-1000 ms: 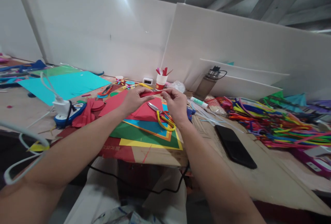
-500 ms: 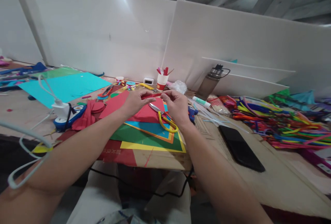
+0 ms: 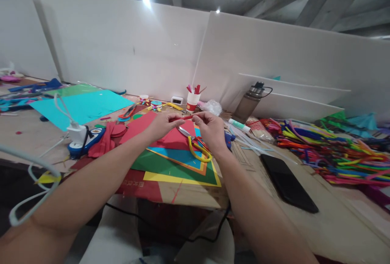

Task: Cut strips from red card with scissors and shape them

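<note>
My left hand (image 3: 163, 125) and my right hand (image 3: 212, 130) are raised side by side over a stack of coloured paper sheets (image 3: 176, 158). Both pinch the ends of a narrow red paper strip (image 3: 184, 117) stretched between them. Under my right hand lie yellow-handled scissors (image 3: 195, 146) on the red and blue sheets. A large red sheet (image 3: 143, 124) lies beneath my left hand.
A black phone (image 3: 288, 182) lies on the table to the right. Beyond it is a heap of coloured pipe cleaners (image 3: 329, 150). A metal bottle (image 3: 251, 101), a paper cup (image 3: 191, 100) with sticks, a glue stick (image 3: 240, 125), a cyan sheet (image 3: 81, 105) and a white charger (image 3: 77, 134) stand around.
Both hands have drawn a little closer together with the red strip still between them. The camera view has tilted slightly, so the table sits lower in the picture.
</note>
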Tool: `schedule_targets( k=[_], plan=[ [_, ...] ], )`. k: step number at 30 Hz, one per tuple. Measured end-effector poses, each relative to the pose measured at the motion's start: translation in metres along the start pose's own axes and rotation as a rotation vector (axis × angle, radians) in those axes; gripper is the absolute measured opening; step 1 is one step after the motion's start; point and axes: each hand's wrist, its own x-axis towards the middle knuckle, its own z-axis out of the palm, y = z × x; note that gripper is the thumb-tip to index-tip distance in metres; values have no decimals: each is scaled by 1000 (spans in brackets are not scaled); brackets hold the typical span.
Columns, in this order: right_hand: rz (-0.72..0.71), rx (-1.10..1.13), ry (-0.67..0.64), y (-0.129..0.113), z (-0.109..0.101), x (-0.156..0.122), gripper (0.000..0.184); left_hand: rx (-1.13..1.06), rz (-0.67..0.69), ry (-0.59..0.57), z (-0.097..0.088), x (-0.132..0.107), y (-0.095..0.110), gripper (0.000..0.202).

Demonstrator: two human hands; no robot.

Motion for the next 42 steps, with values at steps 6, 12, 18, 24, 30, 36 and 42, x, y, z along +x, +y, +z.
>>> schedule_targets(
  k=[6,12,18,24,30,36,42],
  plan=[
    [18,0,0,0,-1,1,21,-57,-28,-63,-6,-1,5,39],
    [30,-29,-5,1,-1,1,22,-22,-44,3,-9,-1,6,33],
    [27,-1,-4,2,0,0,23,21,-58,101,-8,-2,9,25],
    [-17,0,27,1,1,-1,22,47,7,164,-9,-3,9,25],
    [-66,-35,15,5,2,-2,21,15,37,167,-6,-4,9,29],
    [-79,-47,12,4,3,-3,20,-58,-55,188,-6,-4,14,16],
    [-60,4,9,2,3,-3,19,-95,-81,166,-5,-5,14,19]
  ],
)
